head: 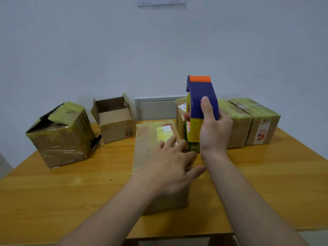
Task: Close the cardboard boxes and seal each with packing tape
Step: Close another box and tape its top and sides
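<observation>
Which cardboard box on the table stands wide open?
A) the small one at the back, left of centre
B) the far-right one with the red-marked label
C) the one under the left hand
A: the small box has its flaps up, inside showing; the front box under the left hand and the far-right box are closed.

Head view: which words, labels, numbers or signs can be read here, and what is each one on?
Nothing reads clearly enough to quote.
Label on the centre box: print blurred.
Red and white sticker on the far right box: dark marks, unreadable.
Open box, front: printed symbols, too small.
Tape roll in the tape dispenser: side print blurred.
Paper on the wall: tiny print, unreadable.
</observation>
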